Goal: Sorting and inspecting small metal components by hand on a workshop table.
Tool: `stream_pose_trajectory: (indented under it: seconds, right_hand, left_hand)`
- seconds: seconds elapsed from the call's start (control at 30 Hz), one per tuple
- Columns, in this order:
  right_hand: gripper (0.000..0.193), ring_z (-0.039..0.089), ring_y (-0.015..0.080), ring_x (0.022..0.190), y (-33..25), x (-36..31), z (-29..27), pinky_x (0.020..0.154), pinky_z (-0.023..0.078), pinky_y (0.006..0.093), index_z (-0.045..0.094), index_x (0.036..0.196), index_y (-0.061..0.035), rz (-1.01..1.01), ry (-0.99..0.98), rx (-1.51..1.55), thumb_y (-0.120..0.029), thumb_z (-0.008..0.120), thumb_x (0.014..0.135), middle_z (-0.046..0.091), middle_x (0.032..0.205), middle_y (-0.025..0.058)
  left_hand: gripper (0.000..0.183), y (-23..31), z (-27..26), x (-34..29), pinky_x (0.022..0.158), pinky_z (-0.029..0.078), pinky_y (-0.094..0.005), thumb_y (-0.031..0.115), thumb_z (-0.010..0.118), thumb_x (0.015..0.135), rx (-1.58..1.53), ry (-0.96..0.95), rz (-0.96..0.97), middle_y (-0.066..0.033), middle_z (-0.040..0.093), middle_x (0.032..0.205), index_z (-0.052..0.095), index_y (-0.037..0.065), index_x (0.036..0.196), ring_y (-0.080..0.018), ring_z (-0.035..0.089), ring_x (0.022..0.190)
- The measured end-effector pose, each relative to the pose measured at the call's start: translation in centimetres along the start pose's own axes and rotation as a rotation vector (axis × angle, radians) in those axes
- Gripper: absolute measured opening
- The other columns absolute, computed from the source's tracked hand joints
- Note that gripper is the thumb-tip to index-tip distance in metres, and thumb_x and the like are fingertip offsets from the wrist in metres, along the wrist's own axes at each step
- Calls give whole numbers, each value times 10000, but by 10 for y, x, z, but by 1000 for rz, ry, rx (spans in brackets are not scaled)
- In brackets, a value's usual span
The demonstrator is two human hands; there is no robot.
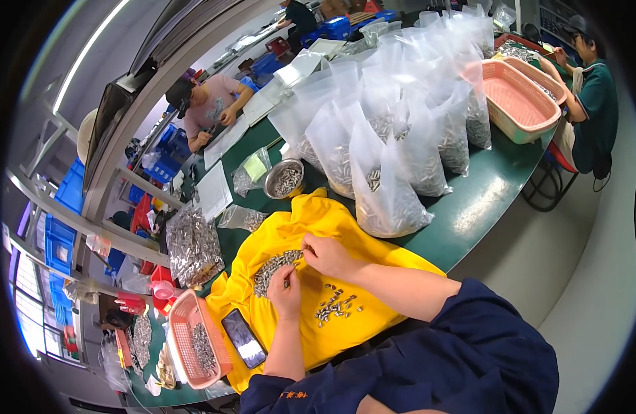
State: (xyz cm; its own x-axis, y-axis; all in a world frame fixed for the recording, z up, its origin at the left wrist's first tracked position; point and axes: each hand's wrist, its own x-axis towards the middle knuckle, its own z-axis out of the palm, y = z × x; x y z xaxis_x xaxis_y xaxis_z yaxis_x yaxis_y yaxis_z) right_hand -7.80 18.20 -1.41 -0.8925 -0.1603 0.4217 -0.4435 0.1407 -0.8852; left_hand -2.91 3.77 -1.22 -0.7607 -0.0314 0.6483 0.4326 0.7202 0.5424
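A yellow cloth (363, 238) lies over the table in front of me. On it rests a dense pile of small silvery metal parts (265, 273), and a looser scatter of the same metal pieces (337, 303) sits nearer my body. My left hand (285, 297) is at the pile's near edge, thumb and fingers pinched on a small metal part (287, 282). Just beyond it, my right hand (329, 257) hovers by the pile's right edge. Its fingertips are pressed together too; what they hold is too small to make out. The two hands are close but apart.
Left of the cloth are a phone (244, 339) and a pink basket (221, 359) of parts. Beyond stand a metal bowl (299, 189), a clear bag of parts (193, 248) and several tall filled bags (390, 207) on the green table (494, 200). Other people work farther away.
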Motion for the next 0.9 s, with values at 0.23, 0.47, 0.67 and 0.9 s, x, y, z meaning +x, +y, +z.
stream_pose_trajectory:
  seconds: [0.23, 0.47, 0.67, 0.9]
  right_hand:
    - [107, 545, 343, 676, -1, 0, -2, 590, 429, 390, 499, 780, -16, 19, -14, -2, -112, 497, 733, 559, 704, 173]
    - [98, 545, 346, 661, -2, 0, 1, 584, 428, 393, 495, 787, -17, -13, -11, -3, -99, 500, 734, 555, 686, 176]
    - [97, 549, 338, 667, -5, 0, -3, 579, 428, 388, 492, 797, -23, 7, -38, -18, -106, 491, 748, 559, 698, 172]
    - [111, 544, 316, 638, -4, -1, 1, 571, 421, 367, 488, 813, -19, 12, -44, -5, -115, 488, 758, 553, 679, 159]
  left_hand:
    - [95, 1, 0, 0, 673, 461, -263, -52, 569, 707, -9, 3, -27, -94, 605, 787, 577, 9, 779, -202, 588, 715]
    - [89, 0, -4, 1, 661, 448, -246, -39, 563, 721, 12, 12, -2, -85, 599, 787, 578, 12, 792, -175, 569, 711]
    - [71, -24, -84, 34, 698, 438, -277, -5, 533, 744, 260, 439, 38, -93, 586, 820, 565, -7, 807, -176, 537, 719]
    - [193, -110, -182, 23, 712, 438, -218, 88, 510, 829, -278, 826, -412, -73, 564, 899, 537, -48, 963, -135, 538, 793]
